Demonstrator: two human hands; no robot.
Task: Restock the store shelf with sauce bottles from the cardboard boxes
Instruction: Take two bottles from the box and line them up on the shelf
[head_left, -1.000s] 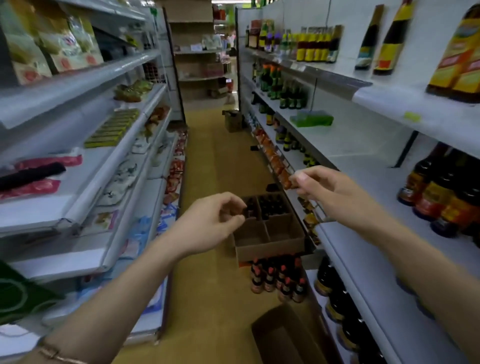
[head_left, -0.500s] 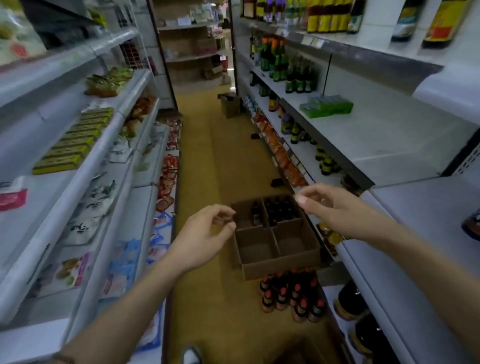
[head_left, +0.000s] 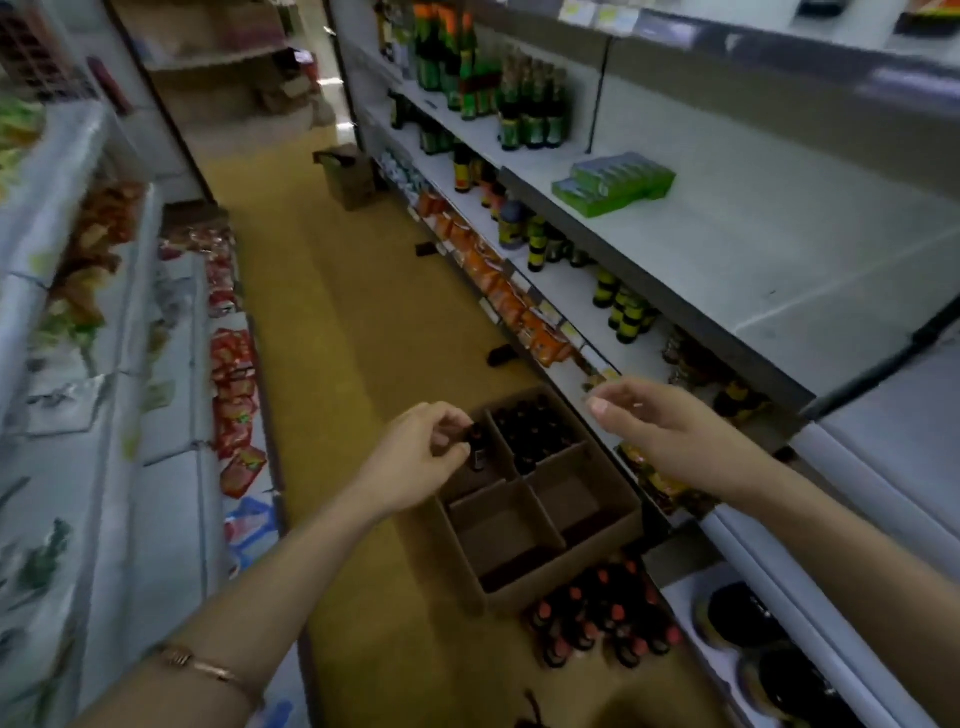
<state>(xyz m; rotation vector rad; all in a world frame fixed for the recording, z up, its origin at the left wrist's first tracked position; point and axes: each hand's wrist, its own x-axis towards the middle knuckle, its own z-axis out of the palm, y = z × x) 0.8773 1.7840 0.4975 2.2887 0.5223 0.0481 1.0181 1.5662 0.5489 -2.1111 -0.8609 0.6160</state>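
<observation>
Both my hands have dropped toward the cardboard box (head_left: 540, 525); left hand (head_left: 415, 462) pinches a bottle (head_left: 475, 447) to lift it, right hand (head_left: 670, 431) hangs relaxed, empty.

I see a brown cardboard box (head_left: 540, 512) on mustard-yellow floor (head_left: 353, 332), dark bottles with red caps (head_left: 605, 621) beside it, green packets (head_left: 613, 182) on grey shelf (head_left: 769, 249).
</observation>
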